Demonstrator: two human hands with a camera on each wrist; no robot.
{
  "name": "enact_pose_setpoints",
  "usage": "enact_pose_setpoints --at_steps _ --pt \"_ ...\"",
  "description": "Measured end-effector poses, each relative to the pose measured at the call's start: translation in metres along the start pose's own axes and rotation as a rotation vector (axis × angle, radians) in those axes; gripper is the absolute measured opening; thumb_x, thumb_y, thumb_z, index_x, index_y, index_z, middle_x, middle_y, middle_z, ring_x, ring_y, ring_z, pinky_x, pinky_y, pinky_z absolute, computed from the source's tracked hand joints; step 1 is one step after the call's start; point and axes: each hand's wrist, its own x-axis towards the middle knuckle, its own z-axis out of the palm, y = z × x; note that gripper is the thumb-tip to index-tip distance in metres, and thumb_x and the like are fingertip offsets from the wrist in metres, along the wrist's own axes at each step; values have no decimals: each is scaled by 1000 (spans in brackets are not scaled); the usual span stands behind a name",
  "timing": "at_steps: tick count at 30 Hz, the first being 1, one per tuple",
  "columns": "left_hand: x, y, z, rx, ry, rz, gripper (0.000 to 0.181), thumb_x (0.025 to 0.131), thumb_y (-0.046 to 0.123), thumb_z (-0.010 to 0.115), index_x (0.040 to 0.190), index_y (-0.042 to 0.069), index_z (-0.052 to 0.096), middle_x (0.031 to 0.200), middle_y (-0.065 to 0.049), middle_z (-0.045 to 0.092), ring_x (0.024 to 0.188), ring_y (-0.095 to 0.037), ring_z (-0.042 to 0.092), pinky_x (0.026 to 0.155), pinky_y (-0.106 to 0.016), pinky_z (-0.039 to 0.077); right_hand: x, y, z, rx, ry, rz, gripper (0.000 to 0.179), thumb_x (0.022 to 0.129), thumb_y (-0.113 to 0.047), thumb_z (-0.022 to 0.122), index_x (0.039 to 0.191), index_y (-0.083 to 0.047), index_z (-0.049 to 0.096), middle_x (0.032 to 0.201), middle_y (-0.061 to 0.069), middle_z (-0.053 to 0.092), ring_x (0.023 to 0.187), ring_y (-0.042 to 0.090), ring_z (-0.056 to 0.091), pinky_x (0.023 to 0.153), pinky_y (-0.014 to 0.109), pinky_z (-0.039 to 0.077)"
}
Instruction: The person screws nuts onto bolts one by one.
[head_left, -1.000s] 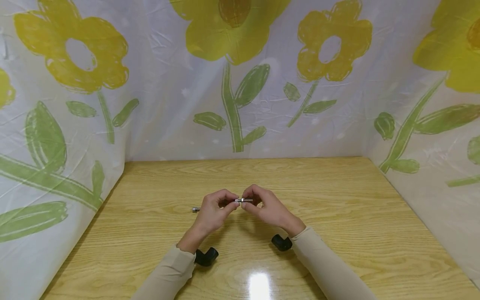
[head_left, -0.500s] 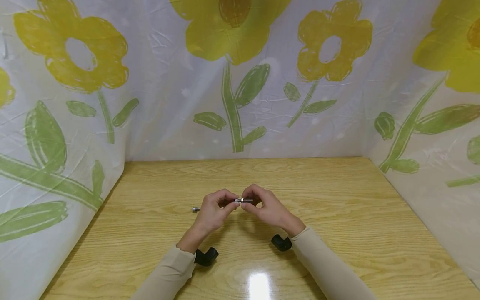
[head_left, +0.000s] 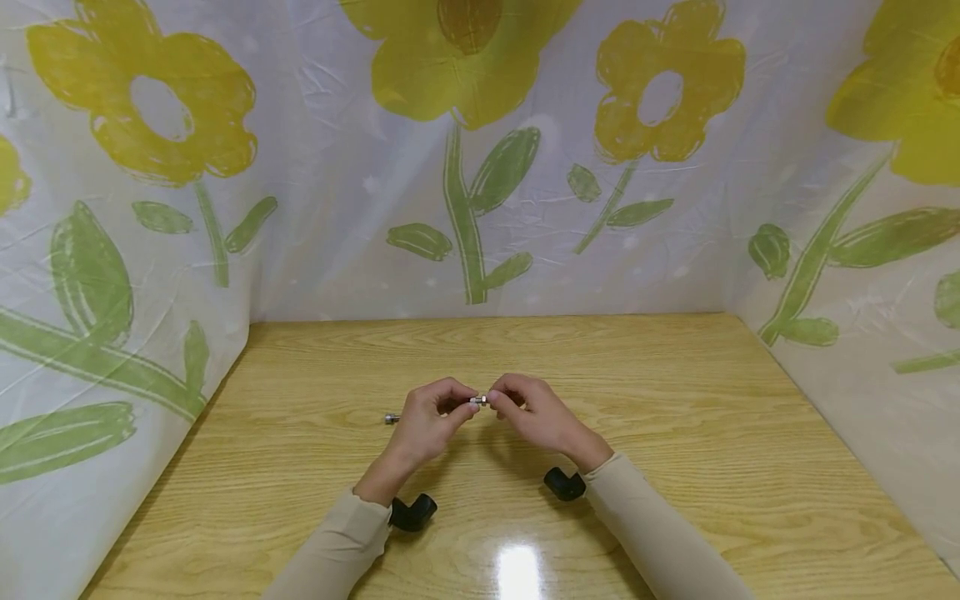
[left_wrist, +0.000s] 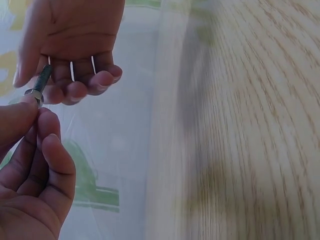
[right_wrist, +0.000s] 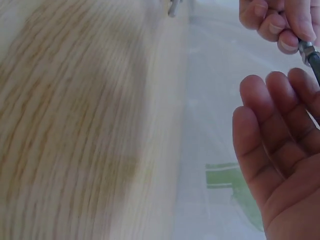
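Note:
Thumb and fingers of my left hand pinch a metal bolt near one end, above the middle of the table. A silver hex nut sits on its shank right beside that grip, with dark thread beyond. My right hand is at the bolt's threaded side. In the left wrist view its thumb and relaxed fingers lie on either side of the thread, seemingly without closing on it. The right wrist view shows those fingers fairly straight, close to the nut. The bolt's end inside the left grip is hidden.
A second silver bolt lies on the wooden table, partly behind the left hand. Beside each wrist is a black elbow-shaped piece; its attachment is unclear. A flowered cloth encloses the back and sides.
The right thumb and fingers have shifted slightly, and now cover the threaded part that showed between them before. The left hand and the bolt have stayed in place.

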Motion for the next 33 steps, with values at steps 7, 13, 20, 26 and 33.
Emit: enact_pose_setpoints --at_steps 7,13,20,26,33 --pt "1 0 -3 -7 20 -19 8 89 10 69 94 16 70 86 6 68 71 -15 59 62 -28 49 0 2 0 20 34 -11 13 95 -29 62 104 -20 63 93 -6 63 79 12 59 72 42 49" --pt "2 0 -5 -8 24 -25 7 88 9 69 93 14 70 84 6 68 70 -15 59 61 -28 49 1 2 -1 19 68 -34 8 94 -23 64 102 -20 62 91 -8 62 79 12 60 73 38 50" --pt "2 0 -5 -2 20 -31 7 88 10 69 93 15 70 84 6 68 70 -16 59 61 -28 49 2 2 -1 9 85 -62 6 94 -22 64 99 -19 63 87 -9 62 77 11 59 70 32 50" --pt "2 0 -4 23 -4 -34 9 89 10 69 96 14 67 86 6 66 73 -14 60 65 -33 51 1 2 1 8 101 -92 4 94 -19 63 97 -16 63 87 -7 62 76 10 59 68 39 50" --pt "3 1 -3 74 -39 43 19 86 9 72 103 11 64 91 1 63 78 -14 57 65 -32 49 1 1 4 21 119 -111 4 94 -18 63 97 -15 63 89 -7 62 78 10 58 69 39 50"
